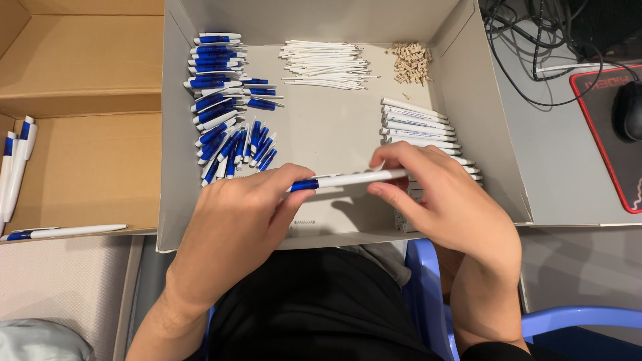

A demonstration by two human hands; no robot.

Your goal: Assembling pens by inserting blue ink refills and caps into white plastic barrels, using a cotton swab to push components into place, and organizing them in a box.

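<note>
Together we hold one pen (348, 179) level across the near half of the shallow grey box (334, 137): our left hand (234, 224) is closed around its blue end, thumb and fingertips pinching it, while our right hand (435, 194) is closed on the white barrel, fingers curled over the top. Judging by its slim plastic build, the pen should be light and stiff, with a smooth surface that could slip or turn under a loose pinch; the two parts look as if they meet just to the right of the blue section, so a firm hold close to either side of that joint seems the surest, not out at the tips. In the box, at about ten o'clock from the pen, lies a heap of blue-and-white pen pieces (224, 93); at twelve o'clock a bundle of thin white refills (324, 65); at one o'clock a small pile of tan bits (410, 63), too small for us to tell what they are; at two o'clock a row of white barrels (418, 127), partly hidden behind our right hand. A tiny spring (304, 222) rests at about seven o'clock, just under our left thumb. Far off at nine o'clock, a brown cardboard box (87, 167) holds several finished pens (63, 232). Cables and a computer mouse (628, 110) sit away at two o'clock.
</note>
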